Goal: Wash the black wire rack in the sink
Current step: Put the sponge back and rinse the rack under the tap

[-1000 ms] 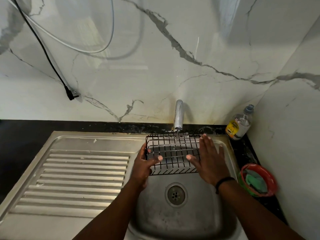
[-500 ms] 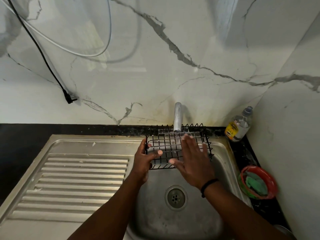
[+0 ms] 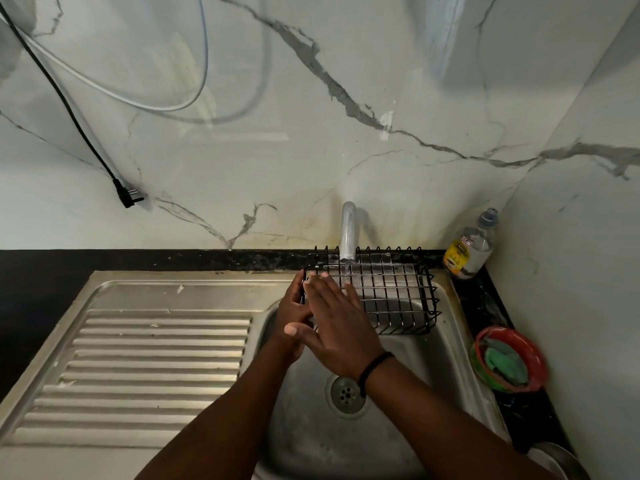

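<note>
A black wire rack (image 3: 388, 292) sits under the chrome tap (image 3: 347, 233) over the stainless steel sink (image 3: 446, 358). The left hand (image 3: 292, 317) grips the rack's left edge. The right hand (image 3: 337, 327) lies flat across it, fingers straight and together.

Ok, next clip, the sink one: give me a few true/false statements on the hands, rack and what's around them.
1. The wire rack sits under the tap. True.
2. The right hand lies flat with straight fingers on the rack. True.
3. The left hand rests on the drainboard. False: it holds the rack's left end.
4. The bottle stands left of the sink. False: it stands at the right, in the corner.
5. The red bowl holds something green. True.
</note>
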